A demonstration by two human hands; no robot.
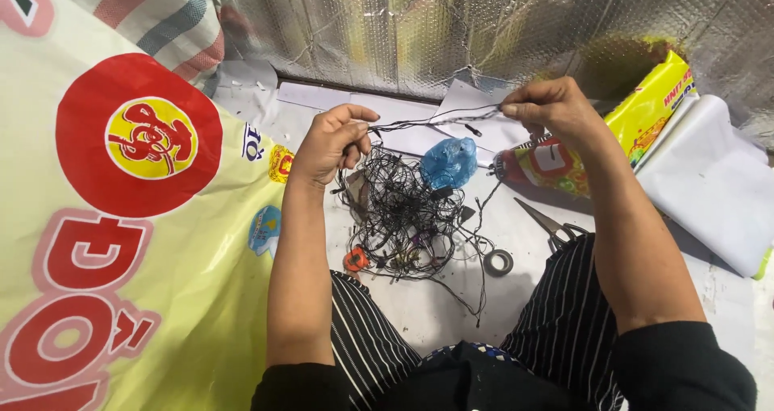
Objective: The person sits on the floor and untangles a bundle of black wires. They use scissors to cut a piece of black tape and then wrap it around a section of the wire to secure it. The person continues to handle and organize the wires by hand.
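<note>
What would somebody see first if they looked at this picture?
Probably the tangled heap of thin black wire in the middle, on the pale floor between the person's knees. The left hand and right hand stretch one black strand taut above it. A big yellow sheet with a red circle fills the left side, and a crumpled blue plastic bag lies just behind the tangle.

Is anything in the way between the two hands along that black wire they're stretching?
Nothing visible. The black wire runs free from the left hand to the right hand, pinched in both. The tangled wire pile and blue plastic piece lie below it, not across it.
</note>
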